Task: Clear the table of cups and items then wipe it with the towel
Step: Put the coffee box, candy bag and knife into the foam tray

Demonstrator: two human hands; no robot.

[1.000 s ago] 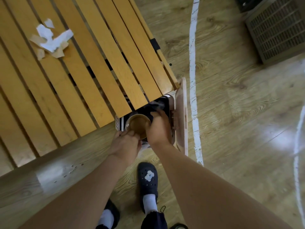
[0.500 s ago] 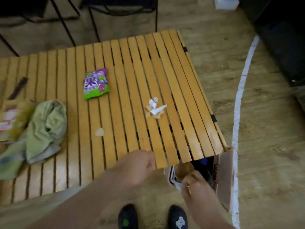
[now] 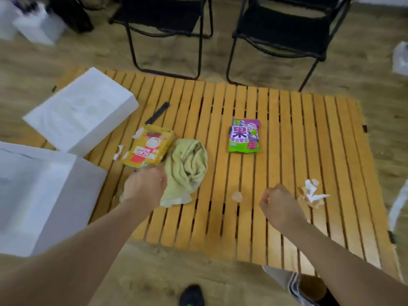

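Observation:
The slatted wooden table carries a crumpled green towel, a yellow coffee-mix box, a green and purple snack bag, a heap of torn paper scraps, one small scrap and a black strip. My left hand lies on the towel's left edge just below the yellow box, its fingers hidden underneath. My right hand hovers over the near right part of the table as a fist, with nothing visible in it, just left of the paper heap.
Two white foam boxes overlap the table's left side. Two black folding chairs stand behind the table. A bin holding a brown cup sits below the near right edge, next to my forearm. My shoe is at the bottom.
My view swung up from the bin to the whole table. My right hand left the cup in the bin and rose over the table. My left hand reached left onto the towel.

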